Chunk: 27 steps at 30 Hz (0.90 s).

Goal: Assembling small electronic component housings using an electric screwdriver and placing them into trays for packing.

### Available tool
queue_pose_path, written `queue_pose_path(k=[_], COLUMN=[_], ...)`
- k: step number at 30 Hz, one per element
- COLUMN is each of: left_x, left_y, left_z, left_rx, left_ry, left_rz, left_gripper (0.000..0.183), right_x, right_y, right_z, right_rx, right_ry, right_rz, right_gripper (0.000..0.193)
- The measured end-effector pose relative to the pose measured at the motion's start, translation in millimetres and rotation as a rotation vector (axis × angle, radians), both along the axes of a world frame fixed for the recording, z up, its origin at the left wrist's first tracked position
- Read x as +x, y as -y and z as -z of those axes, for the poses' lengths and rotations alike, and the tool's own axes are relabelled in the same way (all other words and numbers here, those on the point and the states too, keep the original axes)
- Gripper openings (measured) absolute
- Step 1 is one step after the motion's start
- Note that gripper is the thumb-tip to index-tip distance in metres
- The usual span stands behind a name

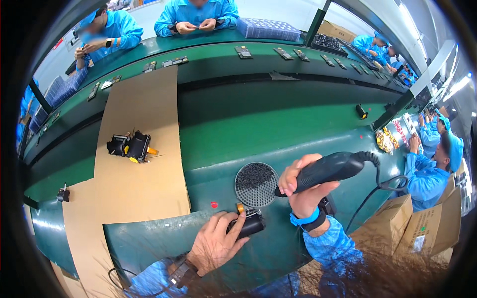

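Note:
My right hand (305, 196) is wrapped round a black corded electric screwdriver (330, 173), raised above the bench. Its tip end points left, over the right rim of a round grey dish (256, 197). Small black screws (259, 175) lie heaped in the dish's far part; its near part shows a dimpled bottom. Just below the dish, my left hand (216, 242) grips a small black housing (254, 224) on the green bench, fingers over its left side. An orange flex cable (240, 207) sticks up at the housing's far end. The hand hides part of it.
A cardboard sheet (134, 188) on the left bears black assemblies (131, 146). Single black parts stand at far left (63, 193) and right (361, 111). Circuit boards (243, 52) line the far belt. Open cartons (427, 226) stand at right. Several people in blue work around.

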<state>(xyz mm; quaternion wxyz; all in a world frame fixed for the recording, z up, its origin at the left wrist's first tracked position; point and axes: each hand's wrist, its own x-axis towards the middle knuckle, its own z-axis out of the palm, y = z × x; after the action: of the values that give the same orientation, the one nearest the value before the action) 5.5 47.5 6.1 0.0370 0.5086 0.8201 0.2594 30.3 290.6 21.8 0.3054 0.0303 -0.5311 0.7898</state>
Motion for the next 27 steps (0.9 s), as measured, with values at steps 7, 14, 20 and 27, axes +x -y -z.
queue_pose_path(k=[7, 14, 20, 27], left_x=[-1, -1, -2, -5], left_y=[6, 5, 6, 7], left_z=[-1, -1, -2, 0], left_rx=[0.019, 0.022, 0.039, 0.127], left_ry=[0.038, 0.034, 0.037, 0.063], left_rz=[-0.007, -0.003, -0.022, -0.028], left_gripper=[0.063, 0.066, 0.065, 0.058], right_x=[-5, -6, -5, 14], right_y=[4, 3, 8, 25], right_z=[8, 15, 18, -28], right_rx=[-0.028, -0.002, 0.074, -0.115], right_ry=[0.056, 0.070, 0.053, -0.231], right_rz=[0.036, 0.022, -0.008, -0.074], right_gripper=[0.091, 0.091, 0.090, 0.088])
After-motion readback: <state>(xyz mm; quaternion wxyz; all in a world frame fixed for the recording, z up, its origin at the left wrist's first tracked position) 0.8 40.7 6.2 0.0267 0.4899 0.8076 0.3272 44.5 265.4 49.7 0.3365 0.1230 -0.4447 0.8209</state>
